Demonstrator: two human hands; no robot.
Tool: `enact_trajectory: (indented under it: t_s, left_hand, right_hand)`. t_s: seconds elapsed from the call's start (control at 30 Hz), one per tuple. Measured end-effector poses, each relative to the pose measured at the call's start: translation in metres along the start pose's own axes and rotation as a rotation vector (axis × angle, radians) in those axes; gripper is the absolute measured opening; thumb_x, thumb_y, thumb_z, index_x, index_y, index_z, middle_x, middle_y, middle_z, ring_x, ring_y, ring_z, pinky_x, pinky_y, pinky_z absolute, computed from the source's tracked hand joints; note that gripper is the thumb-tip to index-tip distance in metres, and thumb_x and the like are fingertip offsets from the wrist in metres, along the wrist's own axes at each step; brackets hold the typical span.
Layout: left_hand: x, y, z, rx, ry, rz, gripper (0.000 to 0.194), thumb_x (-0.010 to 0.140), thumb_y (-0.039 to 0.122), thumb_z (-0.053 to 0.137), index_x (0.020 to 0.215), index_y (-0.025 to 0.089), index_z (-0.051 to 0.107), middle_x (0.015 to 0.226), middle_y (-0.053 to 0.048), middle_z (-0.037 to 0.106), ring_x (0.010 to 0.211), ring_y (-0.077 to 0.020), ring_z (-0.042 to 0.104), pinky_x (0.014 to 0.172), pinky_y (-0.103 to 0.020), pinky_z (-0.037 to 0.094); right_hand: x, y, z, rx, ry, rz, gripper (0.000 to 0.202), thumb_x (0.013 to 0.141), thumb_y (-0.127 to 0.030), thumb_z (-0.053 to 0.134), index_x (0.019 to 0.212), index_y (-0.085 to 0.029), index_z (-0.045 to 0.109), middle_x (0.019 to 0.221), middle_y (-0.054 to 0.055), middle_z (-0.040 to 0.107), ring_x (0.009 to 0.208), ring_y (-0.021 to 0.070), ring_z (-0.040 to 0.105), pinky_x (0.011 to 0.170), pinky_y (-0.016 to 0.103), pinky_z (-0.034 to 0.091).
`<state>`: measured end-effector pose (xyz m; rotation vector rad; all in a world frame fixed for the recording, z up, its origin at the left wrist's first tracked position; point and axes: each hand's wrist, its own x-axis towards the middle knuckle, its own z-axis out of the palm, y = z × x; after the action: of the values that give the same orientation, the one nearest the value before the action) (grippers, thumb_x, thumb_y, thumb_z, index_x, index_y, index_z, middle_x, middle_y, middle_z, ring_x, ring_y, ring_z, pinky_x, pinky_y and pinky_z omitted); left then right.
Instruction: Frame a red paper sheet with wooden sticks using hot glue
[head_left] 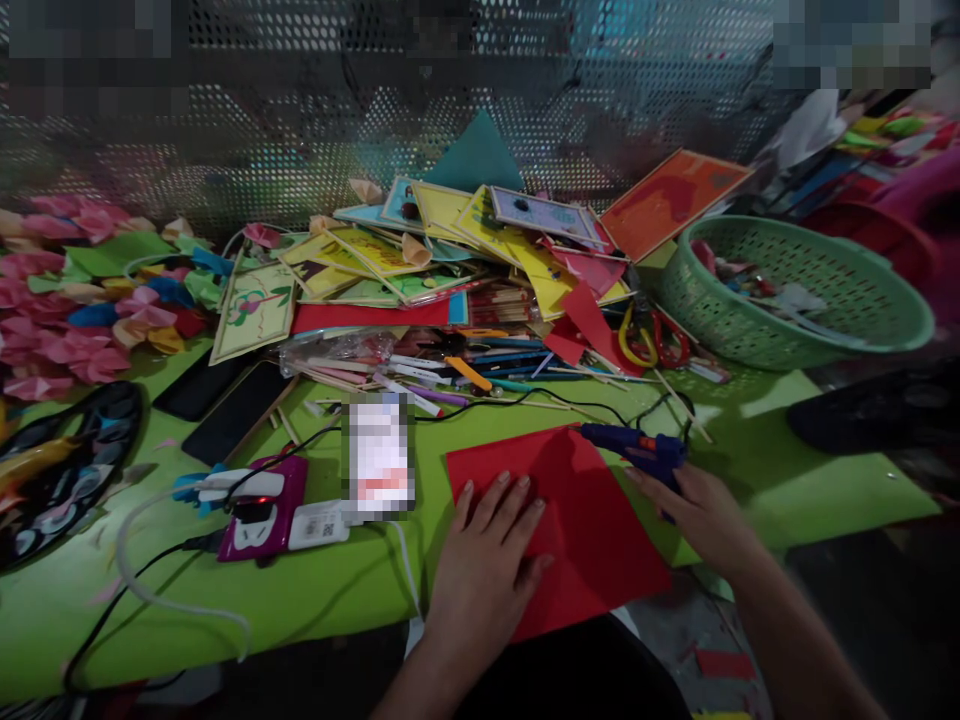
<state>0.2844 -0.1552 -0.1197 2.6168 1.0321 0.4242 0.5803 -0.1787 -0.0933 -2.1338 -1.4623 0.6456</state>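
Observation:
A red sheet [592, 540] lies at the front edge of the green table, its near corner reaching past the edge. Flat on its left part rests my left hand [495, 540], fingers stretched and slightly spread. My right hand [701, 515] is wrapped around the handle of a blue glue gun [637, 447]. The gun's nozzle points left, over the sheet's far edge. From the back of the gun a black cord [517, 397] runs left across the table.
Left of the sheet are a lit phone [379, 460] and a purple power strip [289, 490] with plugs and cables. Pens, scissors [637, 337] and colourful cards [427, 215] pile up behind. A green basket [795, 340] stands right, paper flowers [67, 300] left.

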Motion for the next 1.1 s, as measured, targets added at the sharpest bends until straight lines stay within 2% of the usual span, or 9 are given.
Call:
enact_trajectory:
  t_s: [0.2,0.47,0.67,0.9,1.1]
  left_hand:
    - [0.000,0.002,-0.002,0.000,-0.013,-0.011,0.049,0.106,0.044,0.052,0.152,0.028,0.053,0.165,0.000,0.045,0.153,-0.0260,0.042,0.124,-0.057,0.038]
    - [0.000,0.000,0.000,0.003,0.007,0.004,0.049,0.107,0.046,0.051,0.152,0.028,0.052,0.164,0.002,0.046,0.151,-0.0259,0.044,0.124,-0.056,0.038]
    - [0.000,0.000,0.000,-0.004,0.001,-0.001,0.049,0.107,0.046,0.051,0.153,0.029,0.051,0.165,0.003,0.045,0.152,-0.0264,0.043,0.123,-0.058,0.040]
    - [0.001,-0.001,-0.002,-0.010,-0.007,0.006,0.050,0.106,0.044,0.053,0.153,0.028,0.052,0.164,0.000,0.045,0.152,-0.0264,0.043,0.124,-0.057,0.038]
    - [0.001,0.000,-0.001,0.003,-0.009,0.003,0.050,0.107,0.045,0.052,0.154,0.028,0.052,0.165,0.002,0.043,0.152,-0.0263,0.044,0.124,-0.057,0.038]
  right_hand:
    - [0.000,-0.003,0.002,0.004,0.001,-0.022,0.047,0.085,-0.066,0.056,0.060,-0.026,0.056,0.052,0.000,0.054,0.051,0.0193,0.052,0.048,0.030,0.039]
    - [0.001,0.010,-0.003,-0.021,0.038,0.012,0.049,0.086,-0.068,0.057,0.063,-0.025,0.058,0.052,0.000,0.057,0.049,0.0181,0.052,0.048,0.030,0.037]
    - [0.002,0.012,-0.004,-0.002,0.049,0.038,0.056,0.083,-0.077,0.056,0.061,-0.025,0.056,0.052,0.001,0.058,0.050,0.0192,0.054,0.048,0.031,0.039]
    - [0.001,0.004,-0.004,-0.006,0.015,0.026,0.050,0.085,-0.069,0.056,0.060,-0.026,0.055,0.052,0.000,0.056,0.050,0.0187,0.053,0.049,0.031,0.039]
    - [0.001,0.005,0.000,0.005,0.013,-0.005,0.051,0.087,-0.070,0.056,0.061,-0.025,0.055,0.054,0.001,0.056,0.052,0.0193,0.053,0.050,0.031,0.039]
